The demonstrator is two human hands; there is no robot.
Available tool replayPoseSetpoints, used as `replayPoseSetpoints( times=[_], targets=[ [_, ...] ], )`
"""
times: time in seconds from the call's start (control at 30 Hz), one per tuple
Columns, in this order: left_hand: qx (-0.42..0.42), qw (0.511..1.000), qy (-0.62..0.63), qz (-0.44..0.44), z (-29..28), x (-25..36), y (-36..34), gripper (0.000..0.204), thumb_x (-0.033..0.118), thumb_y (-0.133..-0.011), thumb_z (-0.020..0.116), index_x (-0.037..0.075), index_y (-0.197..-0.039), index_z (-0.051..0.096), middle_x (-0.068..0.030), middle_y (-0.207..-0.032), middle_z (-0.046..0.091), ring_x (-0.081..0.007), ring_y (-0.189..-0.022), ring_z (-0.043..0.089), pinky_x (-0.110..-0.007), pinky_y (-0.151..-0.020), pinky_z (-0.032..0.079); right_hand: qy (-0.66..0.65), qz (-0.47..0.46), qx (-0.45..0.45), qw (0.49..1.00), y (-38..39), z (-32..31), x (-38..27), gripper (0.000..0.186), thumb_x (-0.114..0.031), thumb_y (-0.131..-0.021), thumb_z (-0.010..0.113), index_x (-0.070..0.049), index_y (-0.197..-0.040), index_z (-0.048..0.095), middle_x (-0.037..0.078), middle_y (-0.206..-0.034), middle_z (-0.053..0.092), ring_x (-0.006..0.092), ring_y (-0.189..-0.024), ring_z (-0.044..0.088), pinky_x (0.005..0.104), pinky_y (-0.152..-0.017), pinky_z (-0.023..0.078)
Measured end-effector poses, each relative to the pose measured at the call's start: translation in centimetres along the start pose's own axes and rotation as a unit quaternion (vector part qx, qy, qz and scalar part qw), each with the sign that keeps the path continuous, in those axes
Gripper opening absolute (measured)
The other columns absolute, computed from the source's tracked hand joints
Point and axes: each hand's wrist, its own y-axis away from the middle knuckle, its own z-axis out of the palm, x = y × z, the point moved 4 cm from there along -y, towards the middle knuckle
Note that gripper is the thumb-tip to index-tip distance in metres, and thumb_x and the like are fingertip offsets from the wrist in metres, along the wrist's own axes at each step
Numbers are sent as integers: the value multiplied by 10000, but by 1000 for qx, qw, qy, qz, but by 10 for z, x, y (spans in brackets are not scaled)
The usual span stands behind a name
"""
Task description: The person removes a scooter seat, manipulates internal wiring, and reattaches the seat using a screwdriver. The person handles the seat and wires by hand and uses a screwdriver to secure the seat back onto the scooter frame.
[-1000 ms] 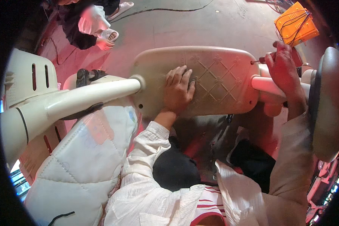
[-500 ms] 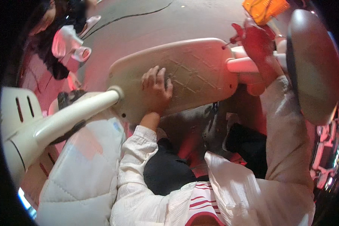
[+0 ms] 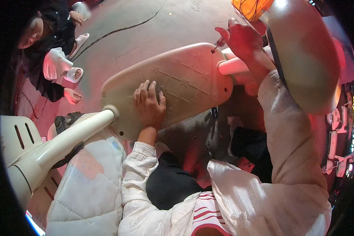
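A beige plastic panel (image 3: 185, 78) with a raised crisscross pattern stretches across the middle, with holes at its corners. My left hand (image 3: 150, 105) lies flat on its left part, fingers spread. My right hand (image 3: 246, 41) is closed at the panel's far right corner. Its fingers grip a screwdriver (image 3: 215, 48), whose thin shaft meets the corner hole; most of the handle is hidden in the fingers. A cream tube (image 3: 88, 124) joins the panel's left end, and another pale tube (image 3: 234, 66) meets the right end under my right wrist.
A quilted white cushion (image 3: 86, 188) lies left of my arm. A grey padded piece (image 3: 303, 51) rises at the right. An orange basket-like object (image 3: 251, 8) sits at the far right. Another person (image 3: 51, 51) crouches at the far left, near a black cable (image 3: 122, 29).
The view has shifted, so the panel and both hands sit farther left. My right hand's fingers have turned around the screwdriver at the corner. My left hand stays flat on the panel.
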Motion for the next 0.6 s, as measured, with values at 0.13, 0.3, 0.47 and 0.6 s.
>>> replayPoseSetpoints(
  times=[0.13,0.3,0.47,0.6],
  targets=[
    [0,1000,-9,9,-1,-1,0,380,223,-843,578,76,-1193,555,-130,-1261,502,-315,-1194,443,-455,-1045,304,-100,-15,0,995,6,5,-3,338,-355,-902,537,-20,-950,537,129,-857,680,324,-848,649,410,-749,492],
    [10,1000,-14,16,3,1,-1,384,244,-836,581,75,-1180,561,-118,-1240,501,-294,-1191,449,-449,-1047,319,5,15,49,999,1,-2,4,273,-293,-885,553,-32,-965,541,151,-880,679,317,-853,649,390,-753,491],
    [11,1000,-18,16,3,-1,0,391,250,-832,585,80,-1184,561,-113,-1238,503,-292,-1189,449,-446,-1046,321,-42,-12,7,999,-8,21,13,320,-323,-879,579,-14,-961,565,141,-857,678,284,-869,658,394,-755,498],
    [1,1000,-13,13,3,4,-2,392,250,-834,583,83,-1189,560,-115,-1246,503,-299,-1188,449,-449,-1041,319,7,34,16,999,-7,6,13,339,-335,-883,576,-15,-998,566,138,-875,672,267,-875,659,383,-755,505]
  ],
)
